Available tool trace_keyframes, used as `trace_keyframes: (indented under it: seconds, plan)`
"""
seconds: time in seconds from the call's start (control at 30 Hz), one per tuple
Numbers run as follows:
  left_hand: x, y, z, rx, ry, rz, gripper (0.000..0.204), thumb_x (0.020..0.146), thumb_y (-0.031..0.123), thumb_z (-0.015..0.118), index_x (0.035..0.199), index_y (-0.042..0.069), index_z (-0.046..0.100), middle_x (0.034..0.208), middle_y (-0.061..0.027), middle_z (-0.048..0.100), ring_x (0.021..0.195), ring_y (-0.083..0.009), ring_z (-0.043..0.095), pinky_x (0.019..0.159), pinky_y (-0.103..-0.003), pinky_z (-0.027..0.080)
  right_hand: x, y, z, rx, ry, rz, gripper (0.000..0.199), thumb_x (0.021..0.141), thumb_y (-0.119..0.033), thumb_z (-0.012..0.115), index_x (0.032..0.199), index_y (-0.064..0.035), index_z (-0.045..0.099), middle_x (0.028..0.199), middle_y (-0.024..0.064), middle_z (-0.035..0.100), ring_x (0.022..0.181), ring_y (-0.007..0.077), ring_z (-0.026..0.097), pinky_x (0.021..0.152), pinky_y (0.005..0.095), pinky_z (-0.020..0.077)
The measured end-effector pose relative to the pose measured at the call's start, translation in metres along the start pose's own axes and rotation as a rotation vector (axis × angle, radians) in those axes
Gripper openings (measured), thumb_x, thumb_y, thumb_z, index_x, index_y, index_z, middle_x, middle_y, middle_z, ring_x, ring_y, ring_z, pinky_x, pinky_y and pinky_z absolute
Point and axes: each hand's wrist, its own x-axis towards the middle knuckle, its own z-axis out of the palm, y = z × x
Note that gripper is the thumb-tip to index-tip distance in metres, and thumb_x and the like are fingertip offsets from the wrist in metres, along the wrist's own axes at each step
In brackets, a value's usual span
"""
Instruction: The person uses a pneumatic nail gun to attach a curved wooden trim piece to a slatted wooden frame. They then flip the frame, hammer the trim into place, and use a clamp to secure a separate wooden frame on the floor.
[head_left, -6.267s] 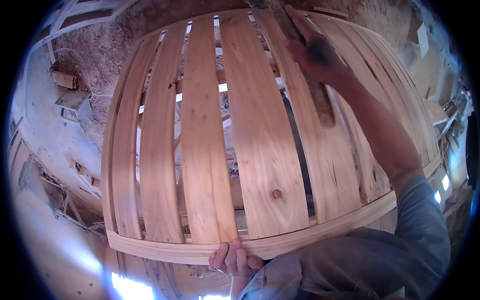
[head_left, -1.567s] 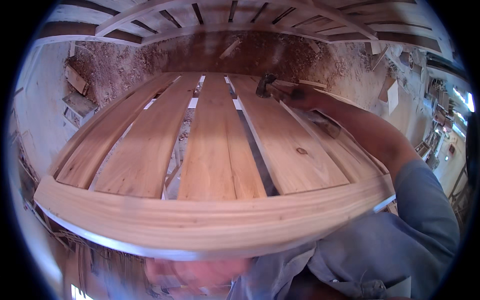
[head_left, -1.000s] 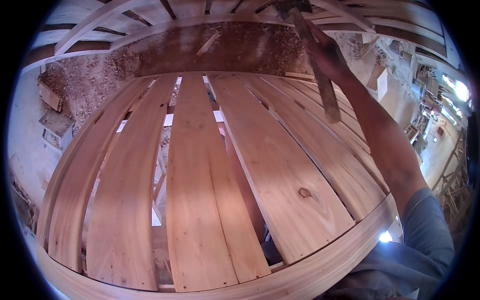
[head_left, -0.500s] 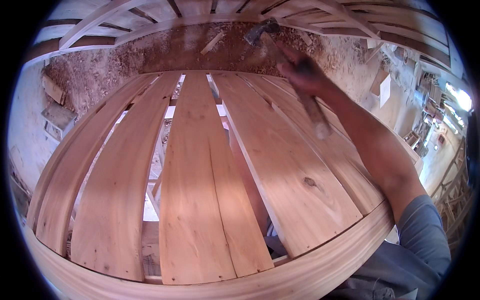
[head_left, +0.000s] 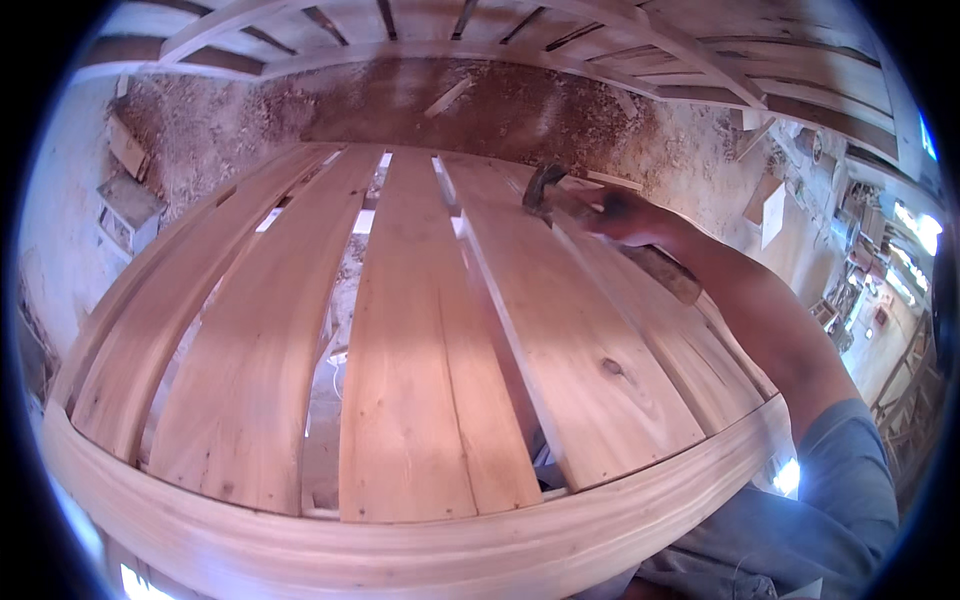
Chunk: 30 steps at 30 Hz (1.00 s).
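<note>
The right hand (head_left: pixel 625 215) is gripping a hammer (head_left: pixel 600 225) — fingers wrapped tight around its wooden handle — with the head sitting on the far end of a slat in the slatted wooden frame (head_left: pixel 420 380). The left hand is out of sight; sawdust (head_left: pixel 230 120) is covering the floor beyond.

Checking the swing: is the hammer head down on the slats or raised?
Down: the hammer head meets the slats' far end, right hand gripping the handle.

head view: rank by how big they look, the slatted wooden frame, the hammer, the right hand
1. The slatted wooden frame, which fills most of the picture.
2. The hammer and the right hand: too close to rank, since the hand covers the middle of the handle, and both are blurred.
</note>
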Motion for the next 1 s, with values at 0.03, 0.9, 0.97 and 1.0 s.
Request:
trace_keyframes:
  seconds: [0.03, 0.9, 0.97, 1.0]
  plan:
    - [0.001, 0.001, -0.001, 0.001, 0.008, -0.009, 0.054, 0.099, 0.044, 0.033, 0.138, 0.008, 0.045, 0.138, -0.0197, 0.043, 0.126, -0.0355, 0.044, 0.107, -0.052, 0.037, 0.005, 0.008, 0.005, 0.048, -0.028, 0.048, 0.065, 0.082, -0.026, 0.062, 0.144, -0.0138, 0.045, 0.113, 0.0065, 0.060, 0.090, 0.0123, 0.055, 0.082, 0.0258, 0.0438]
    - [0.068, 0.119, 0.018, -0.198, -0.188, 0.264, 0.061, 0.097, 0.049, 0.036, 0.131, -0.002, 0.046, 0.124, -0.0244, 0.050, 0.110, -0.0352, 0.057, 0.092, -0.049, 0.053, -0.526, 0.127, 0.091, 1.231, 1.982, 0.100, 0.029, 0.097, -0.033, 0.049, 0.106, -0.0057, 0.054, 0.081, 0.0068, 0.058, 0.066, 0.0200, 0.058, 0.060, 0.0320, 0.0488]
    - [0.069, 0.127, 0.029, -0.260, -0.296, 0.104, 0.060, 0.095, 0.042, 0.047, 0.135, -0.002, 0.040, 0.122, -0.0236, 0.052, 0.112, -0.0355, 0.056, 0.091, -0.045, 0.054, -0.526, 0.130, 0.106, 1.346, 2.116, -0.027, 0.030, 0.097, -0.033, 0.047, 0.108, -0.0050, 0.052, 0.087, 0.0078, 0.059, 0.069, 0.0204, 0.058, 0.060, 0.0337, 0.0489]
    - [0.065, 0.134, 0.039, -0.214, -0.318, 0.105, 0.060, 0.094, 0.038, 0.052, 0.137, -0.003, 0.038, 0.123, -0.0237, 0.051, 0.111, -0.0350, 0.056, 0.090, -0.044, 0.054, -0.523, 0.128, 0.112, 1.411, 2.178, -0.090, 0.027, 0.097, -0.030, 0.044, 0.109, -0.0069, 0.051, 0.092, 0.0078, 0.058, 0.069, 0.0194, 0.056, 0.057, 0.0343, 0.0473]
